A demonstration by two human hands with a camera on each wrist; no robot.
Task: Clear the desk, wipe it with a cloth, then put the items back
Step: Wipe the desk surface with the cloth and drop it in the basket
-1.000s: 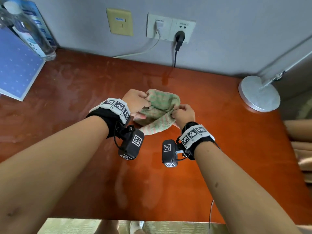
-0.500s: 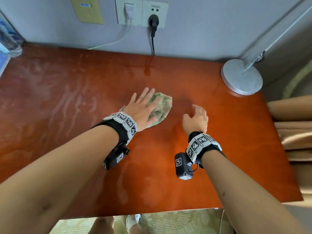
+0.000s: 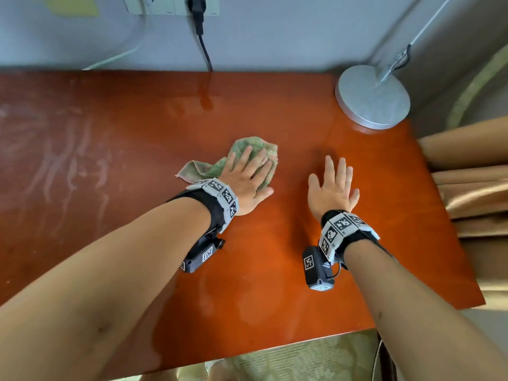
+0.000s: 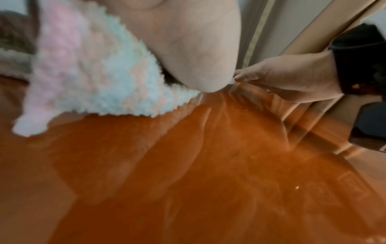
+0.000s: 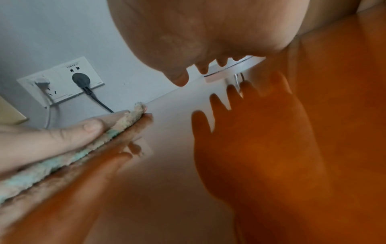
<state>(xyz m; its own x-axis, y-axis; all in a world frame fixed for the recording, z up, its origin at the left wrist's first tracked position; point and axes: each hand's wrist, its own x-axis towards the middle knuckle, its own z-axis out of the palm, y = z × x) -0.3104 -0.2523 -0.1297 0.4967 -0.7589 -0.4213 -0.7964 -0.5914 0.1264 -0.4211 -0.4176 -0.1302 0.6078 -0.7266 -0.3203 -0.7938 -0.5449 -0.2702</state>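
A fluffy green-and-pink cloth [image 3: 255, 149] lies crumpled on the glossy red-brown desk [image 3: 137, 127], near its middle. My left hand [image 3: 248, 174] lies flat on the cloth with straight, spread fingers and presses it to the wood; the cloth [image 4: 100, 77] shows under the palm in the left wrist view and under the fingers [image 5: 54, 140] in the right wrist view. My right hand [image 3: 334, 185] hovers open just above the bare desk to the right of the cloth, fingers spread, holding nothing. Its reflection shows in the desk [image 5: 313, 148].
A round silver lamp base [image 3: 372, 97] stands at the desk's back right corner. A wall socket with a black plug [image 3: 198, 9] and cable sits behind the desk. Tan curtains [image 3: 472, 182] hang off the right edge. Wipe streaks mark the left part of the desk.
Both hands held the cloth bunched above the desk a second ago. The right hand let go and opened, and the left flattened the cloth onto the desk. The view has shifted rightward.
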